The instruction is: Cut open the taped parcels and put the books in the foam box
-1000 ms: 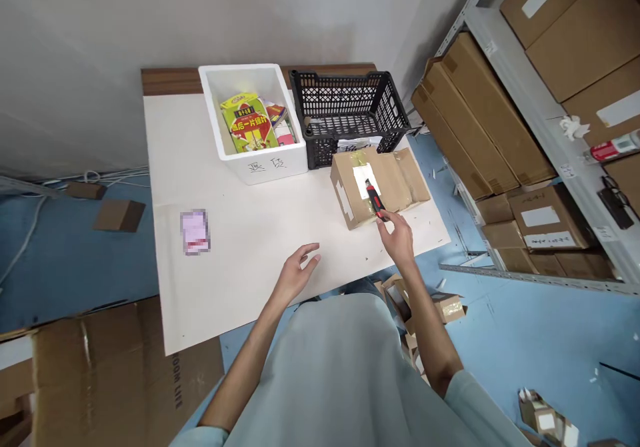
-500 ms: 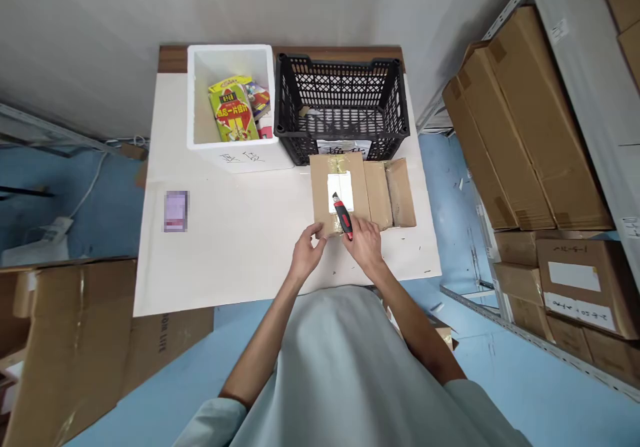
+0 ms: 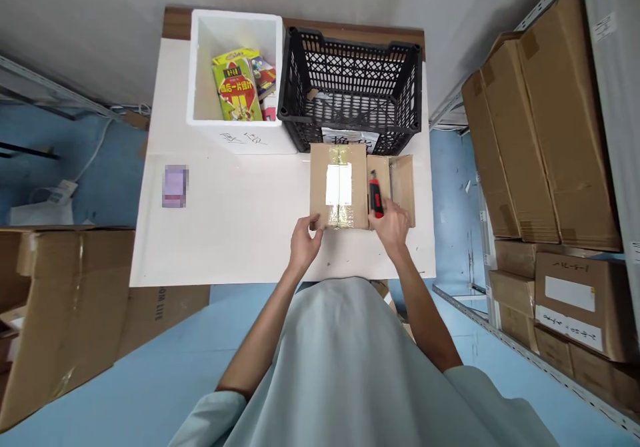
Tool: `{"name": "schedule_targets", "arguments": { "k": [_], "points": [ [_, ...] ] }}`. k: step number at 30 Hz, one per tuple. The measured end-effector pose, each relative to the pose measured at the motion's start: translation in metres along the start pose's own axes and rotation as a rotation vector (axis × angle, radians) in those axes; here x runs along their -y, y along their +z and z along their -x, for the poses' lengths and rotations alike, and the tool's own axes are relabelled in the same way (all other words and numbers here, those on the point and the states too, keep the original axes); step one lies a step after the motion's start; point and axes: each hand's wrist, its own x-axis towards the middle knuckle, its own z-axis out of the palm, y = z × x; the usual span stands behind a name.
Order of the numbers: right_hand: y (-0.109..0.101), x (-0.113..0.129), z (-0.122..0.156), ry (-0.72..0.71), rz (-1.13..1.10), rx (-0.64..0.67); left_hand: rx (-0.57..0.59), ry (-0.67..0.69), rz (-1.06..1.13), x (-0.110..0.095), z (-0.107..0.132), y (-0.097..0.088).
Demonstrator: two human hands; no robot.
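A taped cardboard box (image 3: 320, 183) with a white label lies on the white table, its tape seam running toward me. At its near left corner rests my left hand (image 3: 305, 241), fingers parted and touching the cardboard. My right hand (image 3: 391, 228) is closed around a red and black box cutter (image 3: 376, 197), whose tip points away from me. The cutter is over the opened cardboard flaps (image 3: 401, 187) to the right of the labelled box. Whether the blade touches anything I cannot tell.
Behind the box stands a black plastic crate (image 3: 350, 123). Left of it, a white foam box (image 3: 240, 137) holds colourful books (image 3: 239, 93). A blurred purple item (image 3: 175, 185) lies on the table's left. Shelves with cardboard boxes (image 3: 565, 133) flank the right; a large carton (image 3: 75, 313) stands left.
My right hand has moved right with the box cutter, from over the label and tape to the flaps beside the box. My left hand stays at the near left corner.
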Motion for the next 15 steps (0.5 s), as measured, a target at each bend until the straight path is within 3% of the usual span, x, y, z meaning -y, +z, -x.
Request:
{"name": "schedule_targets", "arguments": {
  "k": [2,4,10,15],
  "points": [
    [-0.003,-0.011,-0.008,0.078,0.037,-0.034,-0.011,0.015,0.023,0.003,-0.001,-0.001],
    [-0.001,-0.014,-0.004,0.063,0.031,-0.073,-0.016,0.033,0.063,0.008,-0.002,-0.003],
    [0.031,0.009,0.049,0.042,-0.041,0.072,0.064,0.018,0.171,0.029,0.002,-0.015],
    [0.049,0.018,0.064,0.13,-0.096,-0.004,0.106,0.048,0.198,0.044,0.009,-0.017]
  ]
}}
